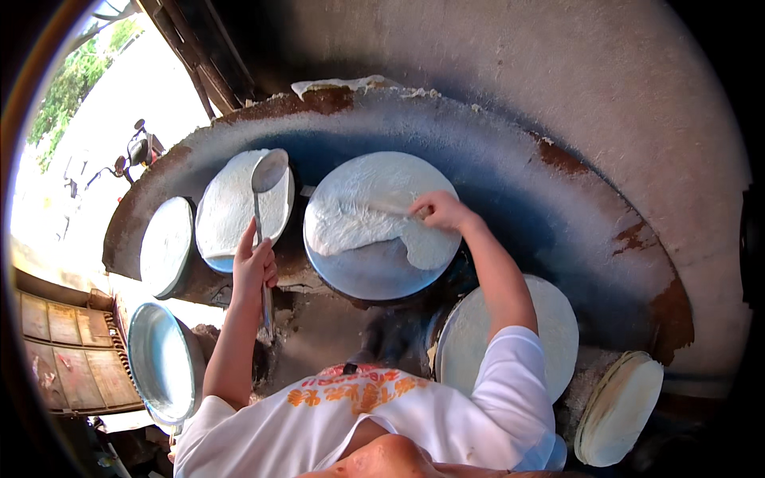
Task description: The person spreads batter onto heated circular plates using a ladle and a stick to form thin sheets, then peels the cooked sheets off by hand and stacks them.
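Observation:
My left hand point(254, 267) is wrapped round the long handle of a metal ladle point(269, 169). The ladle's bowl points away from me and hangs over a round griddle with a pale sheet of batter point(231, 209) on it. In the middle, a larger round griddle point(358, 275) bears a thin white pancake point(382, 183), its near edge ragged and wrinkled so that bare metal shows. My right hand point(445, 213) is over that pancake's right part, fingers curled in and pinched at its surface. Whether the fingertips grip the pancake's skin is hard to make out.
Another batter-covered griddle point(167, 247) stands at far left, with a metal basin point(163, 362) nearer me. Beside my right arm is a griddle with a pale round pancake point(518, 334); a stack of round pancakes point(621, 410) lies beyond it. A curved metal wall point(510, 159) encloses the far side.

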`<state>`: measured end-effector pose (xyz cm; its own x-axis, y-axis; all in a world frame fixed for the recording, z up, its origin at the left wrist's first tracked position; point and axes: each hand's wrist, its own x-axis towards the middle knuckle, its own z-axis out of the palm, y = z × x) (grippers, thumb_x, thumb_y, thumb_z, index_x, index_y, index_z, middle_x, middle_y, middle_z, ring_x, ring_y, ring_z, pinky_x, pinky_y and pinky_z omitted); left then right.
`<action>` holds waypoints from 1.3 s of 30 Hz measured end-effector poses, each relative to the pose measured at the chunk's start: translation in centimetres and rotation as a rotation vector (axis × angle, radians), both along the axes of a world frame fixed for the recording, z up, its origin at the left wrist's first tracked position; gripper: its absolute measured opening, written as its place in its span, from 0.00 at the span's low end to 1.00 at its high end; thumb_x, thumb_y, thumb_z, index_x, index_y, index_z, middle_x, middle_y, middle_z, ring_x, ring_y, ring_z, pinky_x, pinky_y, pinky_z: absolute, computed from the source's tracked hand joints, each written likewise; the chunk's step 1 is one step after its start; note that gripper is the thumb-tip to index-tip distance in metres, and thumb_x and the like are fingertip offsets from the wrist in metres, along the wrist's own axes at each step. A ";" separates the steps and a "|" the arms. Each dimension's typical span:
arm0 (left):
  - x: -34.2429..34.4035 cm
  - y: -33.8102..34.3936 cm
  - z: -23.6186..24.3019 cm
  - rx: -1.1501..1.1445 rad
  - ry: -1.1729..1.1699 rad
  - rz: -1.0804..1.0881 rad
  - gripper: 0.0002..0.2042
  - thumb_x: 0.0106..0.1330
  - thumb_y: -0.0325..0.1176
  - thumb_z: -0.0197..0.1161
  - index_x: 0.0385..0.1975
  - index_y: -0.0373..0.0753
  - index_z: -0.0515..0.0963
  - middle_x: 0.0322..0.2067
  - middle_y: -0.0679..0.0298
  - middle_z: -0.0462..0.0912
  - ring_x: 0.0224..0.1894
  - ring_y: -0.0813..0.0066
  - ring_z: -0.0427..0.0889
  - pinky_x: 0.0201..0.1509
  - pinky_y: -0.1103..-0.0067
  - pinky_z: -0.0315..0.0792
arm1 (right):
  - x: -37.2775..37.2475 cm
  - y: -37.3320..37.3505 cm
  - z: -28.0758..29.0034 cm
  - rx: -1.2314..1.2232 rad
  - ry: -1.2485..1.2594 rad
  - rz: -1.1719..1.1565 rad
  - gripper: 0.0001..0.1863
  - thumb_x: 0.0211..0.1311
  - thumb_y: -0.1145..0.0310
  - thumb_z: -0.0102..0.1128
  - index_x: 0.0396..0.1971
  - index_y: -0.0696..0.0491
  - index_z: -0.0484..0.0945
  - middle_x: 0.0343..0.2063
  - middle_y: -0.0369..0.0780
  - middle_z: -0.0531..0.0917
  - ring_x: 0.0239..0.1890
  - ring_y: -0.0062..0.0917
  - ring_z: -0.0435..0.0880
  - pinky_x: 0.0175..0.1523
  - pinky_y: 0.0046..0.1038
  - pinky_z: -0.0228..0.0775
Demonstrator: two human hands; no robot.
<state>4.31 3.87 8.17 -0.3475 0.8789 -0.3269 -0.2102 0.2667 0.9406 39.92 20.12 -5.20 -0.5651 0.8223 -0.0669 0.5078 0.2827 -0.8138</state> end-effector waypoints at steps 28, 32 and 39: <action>-5.3 -3.7 4.1 0.209 -0.151 -0.628 0.26 0.70 0.30 0.48 0.67 0.53 0.54 0.15 0.74 0.59 0.11 0.87 0.57 0.12 0.88 0.53 | -20.1 -28.9 1.6 -0.380 0.925 -0.926 0.19 0.58 0.74 0.58 0.51 0.54 0.71 0.39 0.38 0.83 0.31 0.15 0.79 0.29 0.13 0.67; -11.1 -2.7 4.1 0.285 -0.655 -0.629 0.22 0.70 0.30 0.47 0.64 0.53 0.58 0.16 0.75 0.58 0.11 0.90 0.55 0.12 0.90 0.51 | -37.5 -22.3 -7.2 -0.465 1.057 -1.024 0.22 0.63 0.72 0.54 0.57 0.45 0.68 0.26 0.34 0.78 0.15 0.12 0.66 0.17 0.16 0.59; -15.5 -3.9 4.2 0.245 -0.680 -0.631 0.23 0.70 0.30 0.48 0.65 0.53 0.57 0.17 0.74 0.59 0.12 0.89 0.56 0.11 0.89 0.52 | -38.3 -27.2 -6.2 -0.411 1.096 -1.405 0.22 0.62 0.68 0.59 0.57 0.42 0.70 0.20 0.29 0.68 0.14 0.11 0.62 0.15 0.16 0.50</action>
